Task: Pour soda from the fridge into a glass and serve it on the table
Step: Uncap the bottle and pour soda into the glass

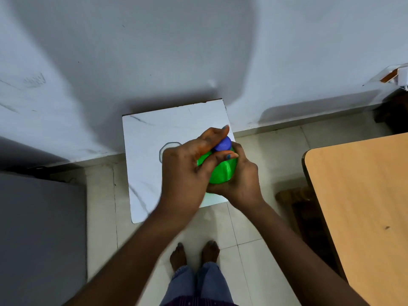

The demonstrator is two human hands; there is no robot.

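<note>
Fingers: left hand [185, 171] pinches the round blue cap [223, 144].
Right hand [239, 180]: wrapped around the green plastic bottle [221, 172].
Glass [164, 151]: clear, on the white marble stool [154, 138].

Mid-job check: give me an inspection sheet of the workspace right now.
Surface: small white marble-look table against the wall.
Job's things: green bottle with blue cap on; clear glass on the table, mostly hidden.
Clutter: nothing seen.
Grippers: left hand on the cap; right hand around the bottle.
Cables: nothing seen.
Surroundings: wooden table to the right, grey appliance to the left, tiled floor.
</note>
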